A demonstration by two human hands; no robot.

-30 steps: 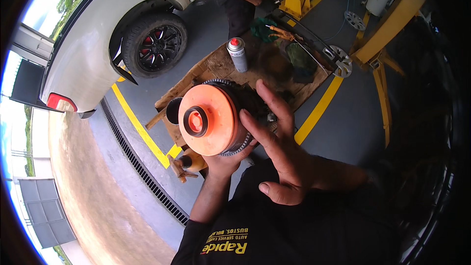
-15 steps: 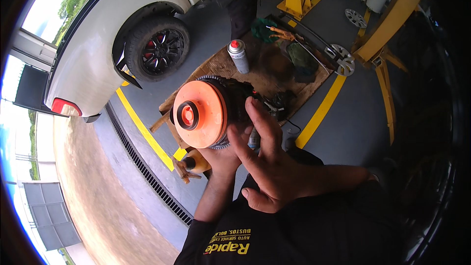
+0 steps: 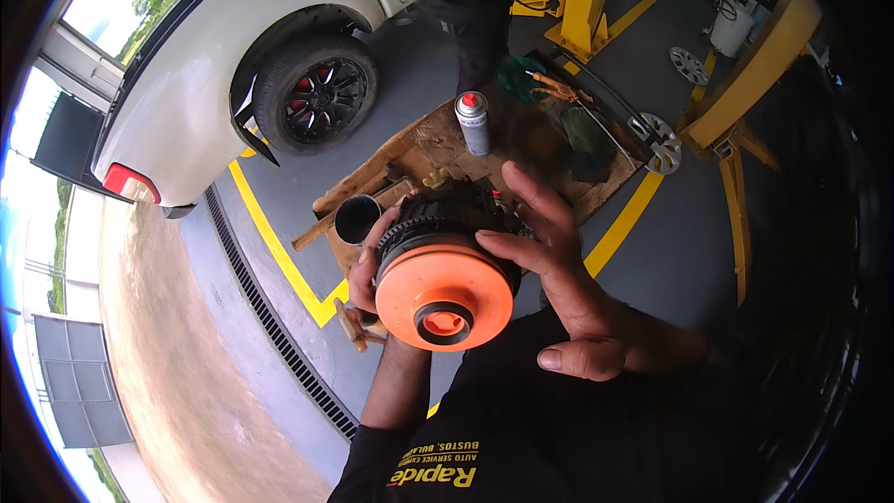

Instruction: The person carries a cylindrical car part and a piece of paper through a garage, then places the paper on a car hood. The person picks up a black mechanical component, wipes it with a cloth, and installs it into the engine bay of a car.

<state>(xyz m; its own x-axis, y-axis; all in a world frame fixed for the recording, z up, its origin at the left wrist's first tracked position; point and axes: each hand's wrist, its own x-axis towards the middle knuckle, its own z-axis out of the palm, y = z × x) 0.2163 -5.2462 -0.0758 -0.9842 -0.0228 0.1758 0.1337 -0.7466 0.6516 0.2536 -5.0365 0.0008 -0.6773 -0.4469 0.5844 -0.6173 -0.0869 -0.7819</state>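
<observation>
My left hand point(image 3: 365, 270) grips the left side of a dark, ribbed round part point(image 3: 428, 231), its fingers wrapped round the edge and its palm hidden behind. A round orange disc point(image 3: 480, 307) with a black-ringed hub sits on that part, now facing down toward my body. My right hand point(image 3: 573, 289) has its fingers spread, with fingertips resting on or just beside the part's right edge, thumb held apart. Just beyond, on a brown wooden board point(image 3: 382, 166), are a black hollow cylinder point(image 3: 340, 222) and an upright spray can point(image 3: 473, 130) with a red top.
A white pickup point(image 3: 177, 84) stands at the left beside a long floor drain point(image 3: 270, 307). A person in dark trousers point(image 3: 475, 28) stands behind the board. Yellow lift posts point(image 3: 585, 0) point(image 3: 754, 65) rise at the right, near silver wheel covers point(image 3: 663, 144) and a white container point(image 3: 729, 23).
The part has moved down and right and tilted, so the orange disc faces lower. My left fingers now show along its left side. The other person's arm has left view.
</observation>
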